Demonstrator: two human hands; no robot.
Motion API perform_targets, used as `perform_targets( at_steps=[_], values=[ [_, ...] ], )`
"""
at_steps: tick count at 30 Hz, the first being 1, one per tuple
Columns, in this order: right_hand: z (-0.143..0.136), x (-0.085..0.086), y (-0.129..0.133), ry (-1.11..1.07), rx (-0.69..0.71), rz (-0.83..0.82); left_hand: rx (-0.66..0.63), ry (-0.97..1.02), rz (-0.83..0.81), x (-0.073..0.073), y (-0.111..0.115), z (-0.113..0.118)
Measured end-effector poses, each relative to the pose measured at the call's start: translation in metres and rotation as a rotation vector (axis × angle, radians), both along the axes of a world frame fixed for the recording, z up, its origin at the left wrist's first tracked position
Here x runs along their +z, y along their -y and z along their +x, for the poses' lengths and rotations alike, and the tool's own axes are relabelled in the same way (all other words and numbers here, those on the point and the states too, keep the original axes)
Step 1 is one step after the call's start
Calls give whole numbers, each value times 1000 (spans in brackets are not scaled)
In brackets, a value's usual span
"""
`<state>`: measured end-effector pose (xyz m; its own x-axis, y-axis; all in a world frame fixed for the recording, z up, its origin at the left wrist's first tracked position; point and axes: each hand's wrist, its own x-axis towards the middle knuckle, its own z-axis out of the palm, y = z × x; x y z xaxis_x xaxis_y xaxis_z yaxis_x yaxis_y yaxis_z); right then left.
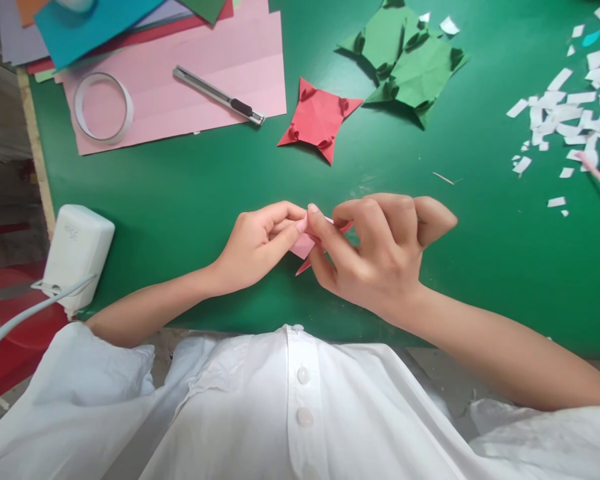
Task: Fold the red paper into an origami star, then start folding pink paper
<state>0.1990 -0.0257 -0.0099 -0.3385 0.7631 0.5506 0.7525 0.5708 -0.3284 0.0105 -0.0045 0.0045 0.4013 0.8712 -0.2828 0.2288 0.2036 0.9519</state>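
Observation:
Between my two hands is a small piece of folded pink and red paper (303, 247), mostly covered by my fingers. My left hand (257, 243) pinches its upper left side between thumb and fingers. From the other side my right hand (375, 250) pinches it with thumb and forefinger, the little finger sticking out to the right. A pointed red tip shows below the fingertips. Just beyond the hands lies a red folded paper star (320, 119) with curled corners. Two green folded paper pieces (415, 70) of like shape lie behind it, overlapping.
A utility knife (219, 95) and a roll of tape (103, 139) rest on pink paper sheets (250, 60), beside more coloured sheets (87, 33). A white power adapter (80, 250) with a cable sits at left. White paper scraps (575, 113) are scattered at right on the green table (205, 180).

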Motion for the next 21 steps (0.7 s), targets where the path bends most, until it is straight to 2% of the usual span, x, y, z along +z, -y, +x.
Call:
perform_targets(
  at_steps=[6, 10, 15, 18, 21],
  values=[
    [9, 10, -8, -43, 9, -13, 9, -37, 71, -1, 1, 0],
    [16, 14, -16, -110, -24, -248, 36, -48, 142, -1, 0, 1],
    [17, 12, -22, -286, 146, -515, 26, 3, 147, -3, 2, 1],
    [15, 12, -23, -341, 161, -567, 24, 9, 124, -4, 3, 0],
    [12, 11, -22, -351, 141, -536, 16, 32, 90, -3, 3, 0]
  ],
)
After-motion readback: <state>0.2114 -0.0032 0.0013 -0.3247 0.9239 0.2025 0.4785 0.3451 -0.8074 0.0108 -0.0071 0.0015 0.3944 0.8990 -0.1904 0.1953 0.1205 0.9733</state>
